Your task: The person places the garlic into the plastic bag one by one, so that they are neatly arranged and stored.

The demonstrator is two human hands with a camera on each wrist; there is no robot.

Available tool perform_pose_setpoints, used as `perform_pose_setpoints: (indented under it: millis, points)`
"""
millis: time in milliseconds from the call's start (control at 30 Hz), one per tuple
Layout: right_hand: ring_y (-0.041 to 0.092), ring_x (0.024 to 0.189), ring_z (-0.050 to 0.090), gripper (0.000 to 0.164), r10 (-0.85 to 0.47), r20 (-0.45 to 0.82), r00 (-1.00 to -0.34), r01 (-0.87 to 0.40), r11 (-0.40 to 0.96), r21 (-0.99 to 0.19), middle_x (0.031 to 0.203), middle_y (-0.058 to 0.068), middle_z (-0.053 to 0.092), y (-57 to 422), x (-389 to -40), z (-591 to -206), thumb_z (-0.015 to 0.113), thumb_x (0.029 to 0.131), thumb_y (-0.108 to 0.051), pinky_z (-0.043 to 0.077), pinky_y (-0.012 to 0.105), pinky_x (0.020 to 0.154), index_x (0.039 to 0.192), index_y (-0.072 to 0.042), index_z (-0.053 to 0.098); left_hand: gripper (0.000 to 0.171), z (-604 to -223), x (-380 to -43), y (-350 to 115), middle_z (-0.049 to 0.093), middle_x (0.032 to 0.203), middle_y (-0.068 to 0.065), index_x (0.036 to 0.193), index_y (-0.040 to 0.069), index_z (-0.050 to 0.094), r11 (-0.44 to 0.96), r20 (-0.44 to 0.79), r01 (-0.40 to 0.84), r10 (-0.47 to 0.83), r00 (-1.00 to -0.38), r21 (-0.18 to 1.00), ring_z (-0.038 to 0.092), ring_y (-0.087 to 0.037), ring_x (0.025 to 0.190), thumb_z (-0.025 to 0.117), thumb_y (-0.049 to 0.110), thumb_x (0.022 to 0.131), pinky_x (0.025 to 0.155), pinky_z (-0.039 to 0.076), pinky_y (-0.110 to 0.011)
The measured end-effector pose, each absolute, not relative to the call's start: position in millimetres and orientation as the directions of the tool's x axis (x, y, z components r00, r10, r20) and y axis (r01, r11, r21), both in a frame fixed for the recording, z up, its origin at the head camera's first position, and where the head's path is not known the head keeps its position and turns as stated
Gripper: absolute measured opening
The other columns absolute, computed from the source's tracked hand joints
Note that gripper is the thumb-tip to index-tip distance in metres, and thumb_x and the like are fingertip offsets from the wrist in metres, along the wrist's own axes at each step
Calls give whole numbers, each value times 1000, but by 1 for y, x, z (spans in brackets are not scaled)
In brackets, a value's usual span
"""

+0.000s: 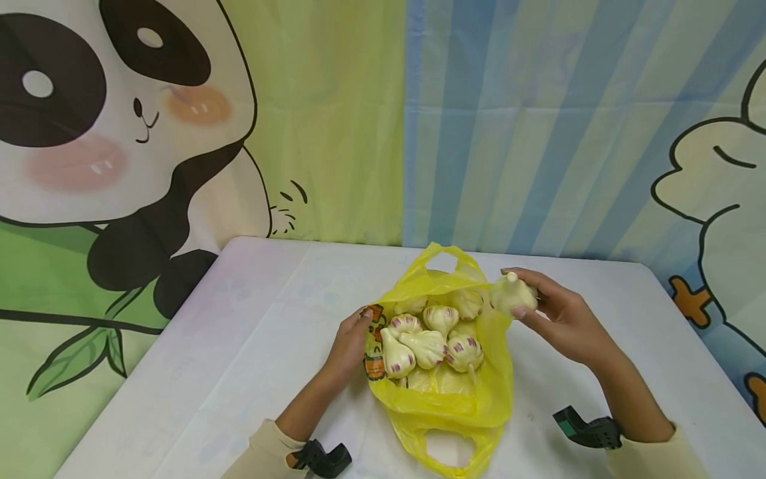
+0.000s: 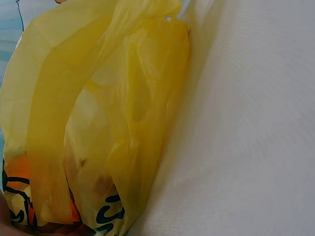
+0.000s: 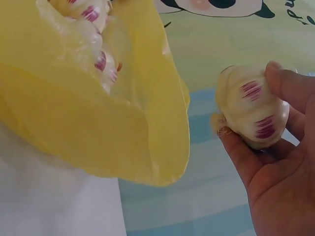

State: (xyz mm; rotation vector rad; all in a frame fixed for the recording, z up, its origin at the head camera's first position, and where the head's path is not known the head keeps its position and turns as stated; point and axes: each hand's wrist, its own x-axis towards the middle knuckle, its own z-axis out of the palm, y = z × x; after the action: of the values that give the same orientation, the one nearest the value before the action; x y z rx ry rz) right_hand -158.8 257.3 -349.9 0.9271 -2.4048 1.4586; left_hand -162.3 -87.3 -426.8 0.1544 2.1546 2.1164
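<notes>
A yellow plastic bag point(image 1: 495, 372) lies with its mouth spread wide, several white garlic bulbs with purple streaks point(image 1: 425, 348) heaped inside. At its left rim my left hand point(image 1: 346, 349) grips the plastic beside a printed orange and black picture. In the left wrist view the bag's side point(image 2: 157, 88) fills the left half, and only a sliver of the hand shows at the lower left corner. My right hand point(image 1: 565, 319) holds one garlic bulb point(image 1: 512, 295) at the bag's upper right rim. Thumb and fingers wrap this bulb point(image 3: 253, 105) in the right wrist view, apart from the bag.
The bag stands on a white table point(image 1: 269, 319), its two loop handles pointing toward the back and the front edge. Behind the table hangs a printed cloth point(image 1: 335, 120) with a panda and blue stripes. Both wrists wear a black strapped device point(image 1: 589, 429).
</notes>
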Motion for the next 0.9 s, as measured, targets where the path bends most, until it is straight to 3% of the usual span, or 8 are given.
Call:
perform_pose_setpoints:
  millis: [200, 400, 600, 900]
  points:
    - [11, 118, 54, 59, -483, 455, -748, -617, 256, -744, 142, 17, 45, 248, -162, -349, 59, 88, 16, 47, 21, 90, 143, 0, 44, 43, -428, -163, -88, 60, 113, -16, 131, -2, 53, 15, -10, -8, 162, -987, 1000, 58, -26, 103, 32, 28, 108, 85, 47, -33]
    - [13, 113, 56, 54, -522, 396, -755, -578, 246, -778, 140, 21, 46, 238, -167, -350, 60, 91, 9, 49, 24, 88, 142, 0, 45, 44, -430, -164, -88, 60, 112, -18, 131, -4, 52, 10, -4, -3, 164, -987, 1000, 58, -27, 102, 30, 26, 109, 83, 48, -32]
    - [15, 114, 56, 51, -578, 351, -737, -557, 224, -800, 139, 17, 49, 230, -171, -354, 59, 93, 7, 49, 26, 89, 142, 0, 45, 43, -430, -163, -87, 60, 111, -18, 129, -3, 54, 14, -9, -6, 161, -987, 1000, 58, -26, 100, 31, 27, 108, 83, 47, -31]
    - [21, 112, 57, 50, -643, 208, -737, -426, 203, -882, 140, 19, 45, 215, -173, -366, 62, 95, -3, 52, 32, 87, 142, -1, 46, 43, -432, -165, -87, 61, 113, -16, 130, 0, 55, 35, -4, 1, 164, -986, 999, 57, -23, 103, 31, 28, 108, 88, 47, -32]
